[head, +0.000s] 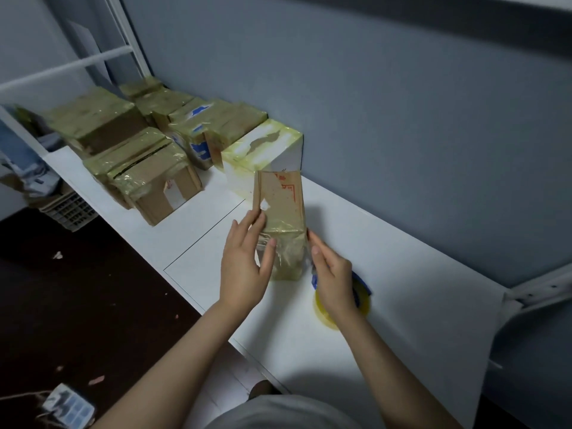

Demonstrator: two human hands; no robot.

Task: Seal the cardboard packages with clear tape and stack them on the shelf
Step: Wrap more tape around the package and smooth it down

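Observation:
A narrow brown cardboard package (280, 196) stands on end on the white desk (402, 305). Yellowish clear tape covers its lower half. My left hand (244, 267) holds its left side, fingers along the edge and thumb on the taped front. My right hand (332, 274) lies over a roll of clear tape (328, 317) in a blue dispenser (362, 284) and seems to grip it. Its thumb and forefinger reach to the package's right edge. The blur hides whether a strip of tape runs between them.
Several taped packages (154, 178) stand in rows at the desk's far left, with a white taped box (266, 147) right behind the held one. A blue-grey wall runs along the desk's back. A white metal frame (62, 68) rises at left. Dark floor with scraps lies below left.

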